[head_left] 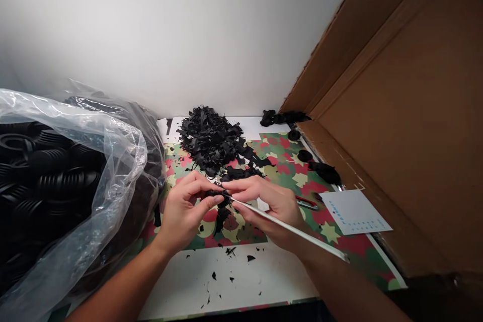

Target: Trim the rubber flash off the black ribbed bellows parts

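My left hand is closed, pinching a small black rubber part between thumb and fingers. The fingertips hide much of that part. In my right hand is a long, slim white-handled tool, gripped like a pen. Its narrow dark tip meets the black part, and the handle slants down to the right. The fingertips of both hands nearly touch. Just beyond them a heap of black rubber scraps rises on the patterned mat.
A clear plastic bag full of ribbed black rubber parts fills the left. Cardboard stands on the right, near a white card, a red cutter and black pieces. Scraps dot the white surface in front.
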{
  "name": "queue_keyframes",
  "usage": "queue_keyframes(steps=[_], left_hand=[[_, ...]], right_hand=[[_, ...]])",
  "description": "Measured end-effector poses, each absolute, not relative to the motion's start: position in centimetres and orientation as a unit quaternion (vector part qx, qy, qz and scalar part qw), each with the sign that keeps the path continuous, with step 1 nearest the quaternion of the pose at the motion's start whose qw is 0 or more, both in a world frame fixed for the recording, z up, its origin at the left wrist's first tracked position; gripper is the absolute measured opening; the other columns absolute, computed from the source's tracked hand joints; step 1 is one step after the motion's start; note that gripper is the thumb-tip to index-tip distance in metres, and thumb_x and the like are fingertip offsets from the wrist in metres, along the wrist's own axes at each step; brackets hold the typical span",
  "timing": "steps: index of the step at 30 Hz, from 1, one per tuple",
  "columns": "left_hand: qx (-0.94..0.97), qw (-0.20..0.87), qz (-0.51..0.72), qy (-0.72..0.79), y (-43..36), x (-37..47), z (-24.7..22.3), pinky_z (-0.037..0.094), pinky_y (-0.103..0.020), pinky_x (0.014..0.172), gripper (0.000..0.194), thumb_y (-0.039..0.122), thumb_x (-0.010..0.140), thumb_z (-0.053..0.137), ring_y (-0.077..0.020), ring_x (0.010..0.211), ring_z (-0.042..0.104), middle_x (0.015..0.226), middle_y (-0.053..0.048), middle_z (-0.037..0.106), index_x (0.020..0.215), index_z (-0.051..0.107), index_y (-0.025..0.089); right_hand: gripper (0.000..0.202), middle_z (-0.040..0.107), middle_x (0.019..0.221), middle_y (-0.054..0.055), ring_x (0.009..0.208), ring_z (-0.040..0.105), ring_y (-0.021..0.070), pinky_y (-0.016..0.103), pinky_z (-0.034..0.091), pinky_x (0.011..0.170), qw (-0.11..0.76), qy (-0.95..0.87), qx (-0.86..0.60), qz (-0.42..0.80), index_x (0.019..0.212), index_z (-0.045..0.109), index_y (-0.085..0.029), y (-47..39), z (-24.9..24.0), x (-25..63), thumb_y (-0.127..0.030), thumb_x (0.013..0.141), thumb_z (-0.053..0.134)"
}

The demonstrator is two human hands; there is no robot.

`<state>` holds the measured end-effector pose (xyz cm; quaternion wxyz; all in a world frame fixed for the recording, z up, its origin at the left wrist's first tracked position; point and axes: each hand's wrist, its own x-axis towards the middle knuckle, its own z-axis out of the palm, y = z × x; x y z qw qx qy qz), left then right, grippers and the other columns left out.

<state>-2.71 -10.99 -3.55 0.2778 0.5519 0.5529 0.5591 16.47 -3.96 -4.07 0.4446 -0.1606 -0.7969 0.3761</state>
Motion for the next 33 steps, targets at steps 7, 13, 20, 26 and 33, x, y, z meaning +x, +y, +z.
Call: queue_keyframes(steps=[7, 13, 20, 26, 33], left_hand=[[0.556, 0.275, 0.555, 0.554, -10.9, -2.8, -3.4, 0.047, -0.027, 0.059, 0.003, 0.023, 0.078, 0.08, -0.0162, 0.065, 0.061, 0.071, -0.003, 0.067, 0.077, 0.083, 0.023], [0.551, 0.281, 0.553, 0.558, -10.9, -2.7, -3.8, 0.047, -0.028, 0.059, 0.003, 0.023, 0.079, 0.08, -0.0166, 0.066, 0.06, 0.07, -0.003, 0.067, 0.077, 0.083, 0.023], [0.55, 0.28, 0.552, 0.561, -10.9, -2.7, -3.8, 0.047, -0.028, 0.061, 0.004, 0.022, 0.08, 0.08, -0.0164, 0.067, 0.061, 0.072, -0.003, 0.067, 0.076, 0.082, 0.023], [0.546, 0.289, 0.555, 0.558, -10.9, -2.8, -4.0, 0.047, -0.028, 0.061, 0.004, 0.022, 0.08, 0.079, -0.0162, 0.066, 0.061, 0.072, -0.002, 0.066, 0.076, 0.082, 0.022], [0.531, 0.299, 0.559, 0.562, -11.0, -2.7, -3.6, 0.047, -0.027, 0.057, 0.006, 0.028, 0.079, 0.082, -0.0163, 0.064, 0.059, 0.071, -0.003, 0.066, 0.078, 0.084, 0.023]], right_hand=[[0.013, 0.081, 0.116, 0.005, 0.103, 0.076, 0.0229, 0.039, 0.06, 0.089, 0.426, -0.82, -0.144, 0.355, 0.101, 0.072, -0.026, -3.6, -4.6, 16.5, -0.017, 0.096, 0.065], [0.016, 0.083, 0.108, 0.006, 0.096, 0.078, 0.0227, 0.039, 0.059, 0.085, 0.424, -0.845, -0.135, 0.297, 0.096, 0.072, -0.027, -3.8, -4.1, 16.3, -0.015, 0.098, 0.061], [0.016, 0.083, 0.107, 0.005, 0.093, 0.078, 0.0208, 0.036, 0.057, 0.082, 0.431, -0.857, -0.118, 0.257, 0.096, 0.07, -0.026, -3.8, -3.8, 16.2, -0.013, 0.099, 0.06], [0.016, 0.083, 0.105, 0.006, 0.089, 0.078, 0.0194, 0.035, 0.055, 0.079, 0.443, -0.867, -0.103, 0.203, 0.094, 0.065, -0.025, -3.9, -3.9, 15.9, -0.01, 0.098, 0.06], [0.019, 0.081, 0.107, 0.009, 0.092, 0.076, 0.0241, 0.041, 0.053, 0.081, 0.479, -0.85, -0.188, 0.116, 0.099, 0.063, -0.025, -4.0, -5.3, 15.5, -0.008, 0.098, 0.055]])
